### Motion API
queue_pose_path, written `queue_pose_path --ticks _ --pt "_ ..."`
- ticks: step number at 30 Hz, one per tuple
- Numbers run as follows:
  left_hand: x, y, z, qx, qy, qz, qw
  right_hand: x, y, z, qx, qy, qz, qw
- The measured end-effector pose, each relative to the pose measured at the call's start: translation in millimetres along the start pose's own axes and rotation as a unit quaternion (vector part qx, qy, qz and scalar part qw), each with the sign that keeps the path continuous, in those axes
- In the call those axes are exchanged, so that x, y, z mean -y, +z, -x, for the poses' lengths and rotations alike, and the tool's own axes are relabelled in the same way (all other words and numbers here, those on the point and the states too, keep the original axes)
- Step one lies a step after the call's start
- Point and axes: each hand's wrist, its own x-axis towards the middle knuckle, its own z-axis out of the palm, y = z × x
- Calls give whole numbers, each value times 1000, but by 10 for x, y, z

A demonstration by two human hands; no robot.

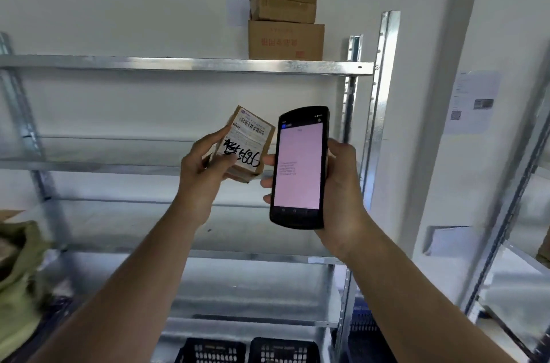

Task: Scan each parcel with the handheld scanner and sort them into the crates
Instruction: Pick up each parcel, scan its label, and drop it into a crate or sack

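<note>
My left hand point(202, 172) grips a small brown cardboard parcel point(248, 142) with a white barcode label and black handwriting, held up at chest height. Beside it, to the right, my right hand point(342, 184) holds a black handheld scanner point(300, 166) upright, its pale pink screen facing me. Parcel and scanner are close, nearly touching. Two black plastic crates point(247, 349) sit on the floor under the shelves, at the bottom edge.
A metal shelf rack point(184, 63) fills the view ahead. Two stacked cardboard boxes point(284, 18) stand on its top shelf. A green sack point(20, 267) lies at the left. A second rack point(506, 243) stands at the right, with a blue crate point(363, 319) low between them.
</note>
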Motion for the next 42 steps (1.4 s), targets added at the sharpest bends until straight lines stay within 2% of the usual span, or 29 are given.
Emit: queue_pose_path --ticks 5,12,23,33,36,42 --pt "-97 -772 268 -63 -24 -48 997 -542 608 -213 38 28 -4 999" --pt "-361 -2085 493 -77 0 -88 993 -1394 1702 -373 76 53 34 995" --pt "-501 -4676 505 -120 -86 -122 982 -3010 3665 -815 27 121 12 992" --pt "-197 -6334 224 -158 -137 -134 969 -4161 4739 -1624 6 154 47 987" --pt "-90 -6795 105 -175 -146 -150 962 -4593 5068 -1960 3 172 26 985" --pt "229 -7886 -184 -212 -211 -188 936 -5534 5626 -2698 54 220 -5 974"
